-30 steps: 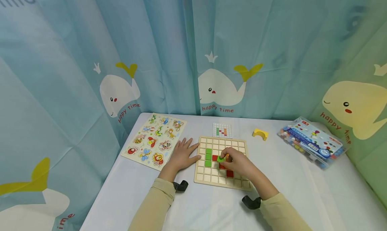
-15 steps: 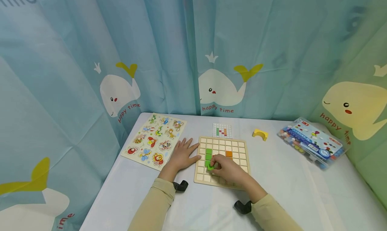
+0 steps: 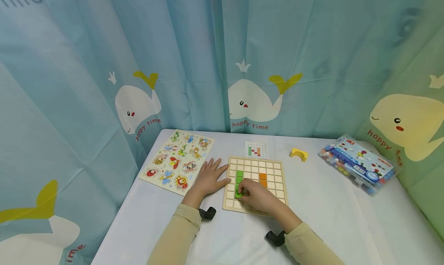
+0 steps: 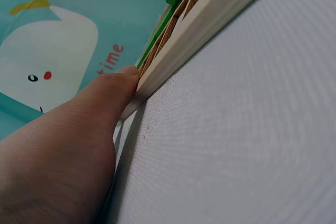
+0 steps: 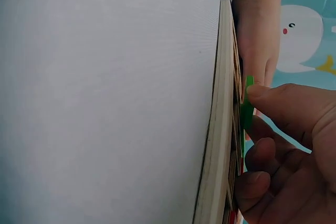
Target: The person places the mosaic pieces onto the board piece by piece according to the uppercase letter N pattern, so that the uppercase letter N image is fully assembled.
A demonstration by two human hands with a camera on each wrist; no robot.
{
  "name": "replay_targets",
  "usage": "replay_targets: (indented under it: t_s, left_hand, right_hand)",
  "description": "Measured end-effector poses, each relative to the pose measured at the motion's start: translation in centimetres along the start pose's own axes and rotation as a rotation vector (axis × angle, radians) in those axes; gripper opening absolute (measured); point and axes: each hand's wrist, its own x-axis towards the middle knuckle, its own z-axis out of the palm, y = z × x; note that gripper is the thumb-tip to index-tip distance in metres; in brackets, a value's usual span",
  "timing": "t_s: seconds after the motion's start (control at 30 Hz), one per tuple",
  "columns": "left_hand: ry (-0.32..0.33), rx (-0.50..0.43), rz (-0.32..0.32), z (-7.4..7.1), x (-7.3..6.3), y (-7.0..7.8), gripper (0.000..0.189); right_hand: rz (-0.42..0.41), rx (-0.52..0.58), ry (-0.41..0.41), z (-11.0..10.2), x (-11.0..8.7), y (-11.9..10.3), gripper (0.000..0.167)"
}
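A wooden grid board lies on the white table in front of me. My right hand pinches a green square tile between thumb and fingers, low over the board's left part. In the right wrist view that tile stands tilted at the board's surface. Just beyond it are set green tiles in a column; two orange tiles sit further right. The right hand covers the red tiles in the head view. My left hand lies flat with spread fingers, its thumb touching the board's left edge.
Behind the board lies a small pattern card with coloured squares. An insect picture puzzle is at the left, partly under the left hand. A yellow arch block and a clear box of colourful pieces stand to the right.
My right hand has carried the green tile left and nearer to me, down to the end of the green column. The orange tiles are uncovered; the red ones are now hidden. The left hand stays still.
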Motion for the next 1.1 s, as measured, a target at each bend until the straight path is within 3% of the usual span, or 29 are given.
replay_targets:
  t_s: [0.77,1.1]
  left_hand:
    - [0.0,-0.021,-0.002,-0.06,0.1,0.27,0.068]
    - [-0.001,-0.011,0.005,0.01,0.11,0.24,0.068]
  right_hand:
    - [-0.057,-0.133,0.001,0.17,0.29,-0.02,0.014]
    - [-0.041,-0.096,0.001,0.02,0.08,0.19,0.013]
